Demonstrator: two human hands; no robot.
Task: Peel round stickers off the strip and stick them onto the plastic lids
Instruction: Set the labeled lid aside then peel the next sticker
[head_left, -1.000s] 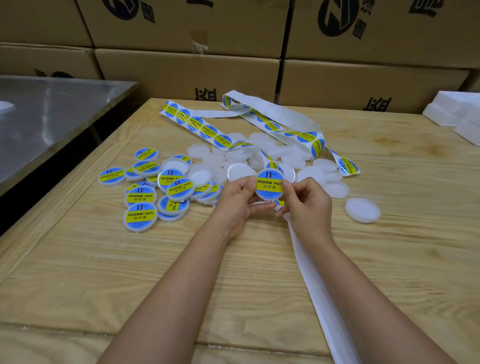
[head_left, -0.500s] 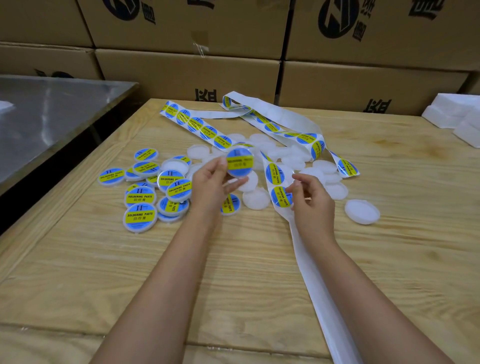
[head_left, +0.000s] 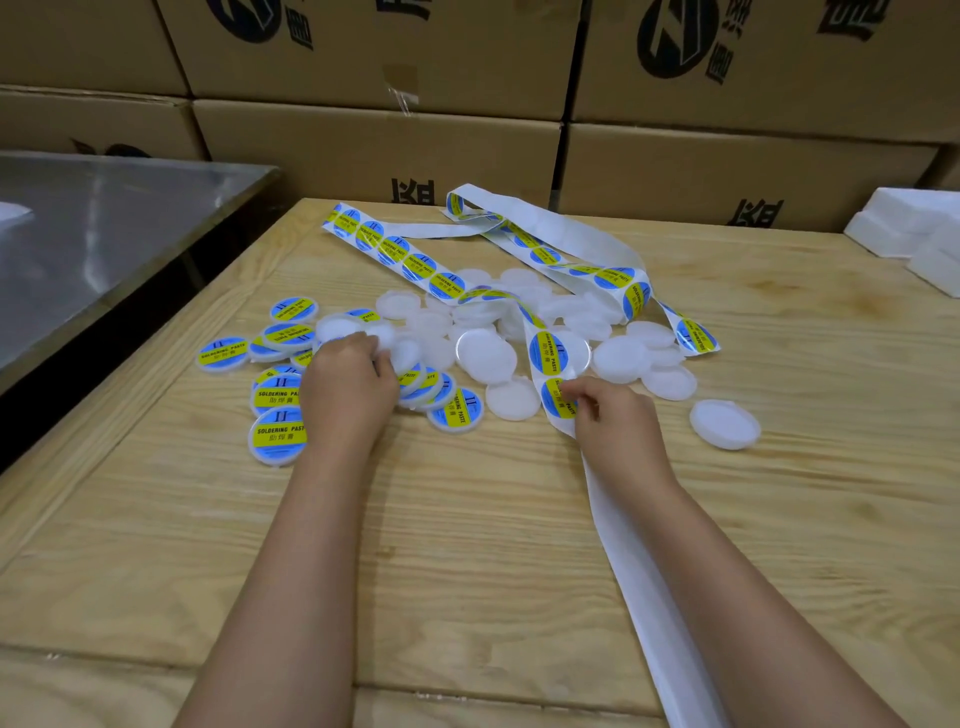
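A long white sticker strip (head_left: 638, 561) runs from the near edge up the wooden table and loops at the back, carrying round blue-and-yellow stickers. My right hand (head_left: 615, 431) pinches the edge of the lowest sticker (head_left: 555, 396) on the strip between thumb and forefinger. Blank white plastic lids (head_left: 485, 356) lie heaped under the strip. Labelled lids (head_left: 278, 434) are piled to the left. My left hand (head_left: 348, 387) lies palm down on that pile, its curled fingertips at the blank lids; what it holds is hidden.
One blank lid (head_left: 724, 423) lies apart at the right. Cardboard boxes (head_left: 374, 150) wall the back of the table. A steel table (head_left: 104, 234) stands left across a dark gap. White foam blocks (head_left: 914, 228) sit at the far right. Bare wood (head_left: 467, 519) lies between my forearms.
My left hand carried the freshly labelled lid left and down onto the pile of labelled lids. My right hand dropped to the strip and took hold of the lowest sticker.
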